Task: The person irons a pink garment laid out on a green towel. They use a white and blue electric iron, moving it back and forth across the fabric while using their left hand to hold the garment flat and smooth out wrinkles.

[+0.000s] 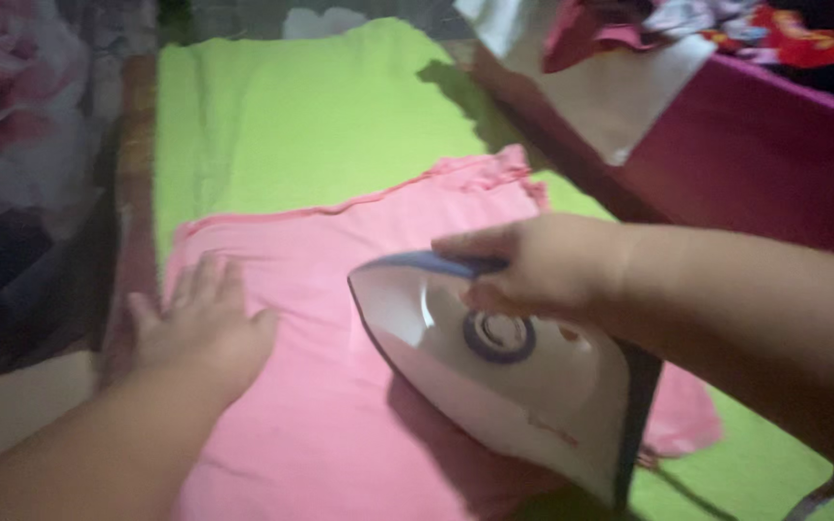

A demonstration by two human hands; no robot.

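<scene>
- The right hand [542,270] closes around the blue handle of a white clothes iron [509,381], whose nose points toward ten o'clock and whose soleplate rests on a pink garment [340,386].
- The left hand [200,323] lies flat with fingers spread wide, pressing the garment at nine o'clock of the iron, holding nothing.
- The garment lies spread on a green cloth [291,116] that covers the surface, in the lower middle of the view.
- Risk, as I judge it: the iron's nose is near the left hand, so a push toward nine o'clock could burn the fingers.
- An iron left resting in one spot could scorch the thin fabric.
- The cord [673,482] at five o'clock could snag.
- No container shows; loose clothes [726,29] are piled at one o'clock on a magenta surface [755,164].
</scene>
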